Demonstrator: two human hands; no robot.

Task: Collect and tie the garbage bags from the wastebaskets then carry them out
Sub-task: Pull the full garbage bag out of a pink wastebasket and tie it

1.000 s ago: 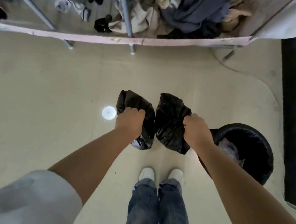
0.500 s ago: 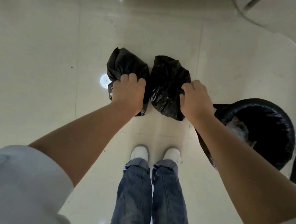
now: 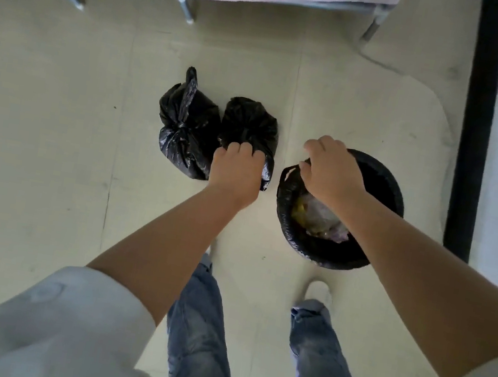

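Two tied black garbage bags sat side by side on the floor [image 3: 55, 125], touching each other. The left bag [image 3: 184, 132] lay free, its knotted tail pointing away from the person. The left hand [image 3: 236, 170] was clenched on the gathered top of the right bag [image 3: 251, 123].

Just beside them stood the wastebasket [image 3: 394, 191], its black liner [image 3: 286, 191] not yet pulled out and holding crumpled rubbish [image 3: 318, 217]. The right hand [image 3: 331, 172] hovered over the liner's near rim, fingers curled down at its edge; whether they had pinched the plastic could not be told.

By this showing, two bags were collected and tied. This third liner remained to be lifted, tied, and all carried out.
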